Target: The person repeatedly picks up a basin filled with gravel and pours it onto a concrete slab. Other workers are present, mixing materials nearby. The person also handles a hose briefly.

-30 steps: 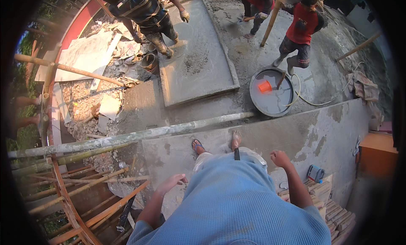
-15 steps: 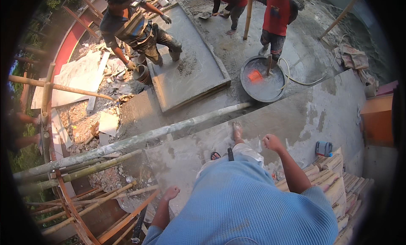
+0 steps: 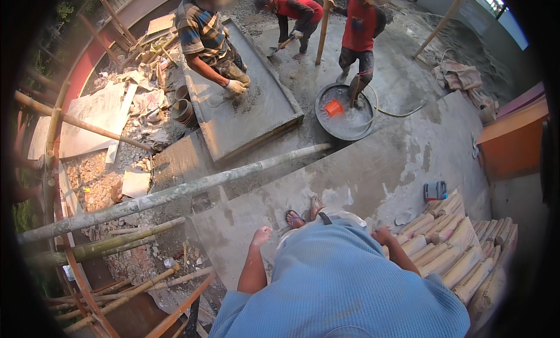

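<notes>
My left hand [image 3: 262, 236] hangs in front of my body on the left, its fingers curled in with nothing visible in them. On the other side, near my hip, my right hand [image 3: 382, 235] is also loosely closed and appears to hold nothing. Both hang over the grey concrete slab [image 3: 373, 174] where I stand, one foot in a flip-flop [image 3: 294, 219] and the other foot bare. Stacked paper sacks [image 3: 449, 244] lie close to my right arm, with a blue-and-grey jug [image 3: 435, 190] beside them.
A long bamboo pole [image 3: 181, 190] crosses ahead. Beyond are a shallow mortar trough [image 3: 217, 151], with a gloved person [image 3: 204, 40] in it, and a round tub [image 3: 326, 128] holding an orange container [image 3: 333, 108]. Two red-shirted people work behind. Rubble [image 3: 102, 177] and bamboo lie left.
My left hand has swung forward and my right hand back; my feet have changed places. The person in the trough has bent a gloved hand to the mortar. A shovel now shows at the back.
</notes>
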